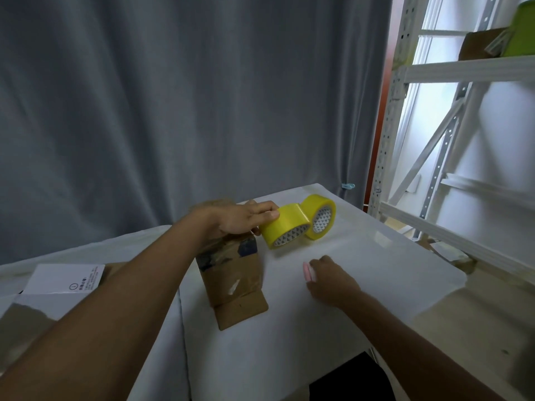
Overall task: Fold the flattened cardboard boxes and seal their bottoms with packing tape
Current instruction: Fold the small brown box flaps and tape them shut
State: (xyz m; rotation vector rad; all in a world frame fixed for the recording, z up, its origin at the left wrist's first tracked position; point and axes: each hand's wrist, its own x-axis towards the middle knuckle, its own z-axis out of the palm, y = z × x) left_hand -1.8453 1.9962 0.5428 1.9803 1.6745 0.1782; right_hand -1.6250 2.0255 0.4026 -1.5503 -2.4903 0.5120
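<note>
**Gripping one tape roll, pink tool in the other hand**

Gripping the nearer yellow roll of packing tape (282, 227), my left hand (240, 218) held it tilted against a second yellow roll (320, 217) standing on the white-covered table (376, 270). My right hand (330, 280) curled around a small pink object (307, 272) low over the cloth. A flattened brown cardboard box (234, 282) with old tape marks lay under my left wrist. A white printed carton (62, 280) sat further left, before a grey curtain (173, 96).
</note>
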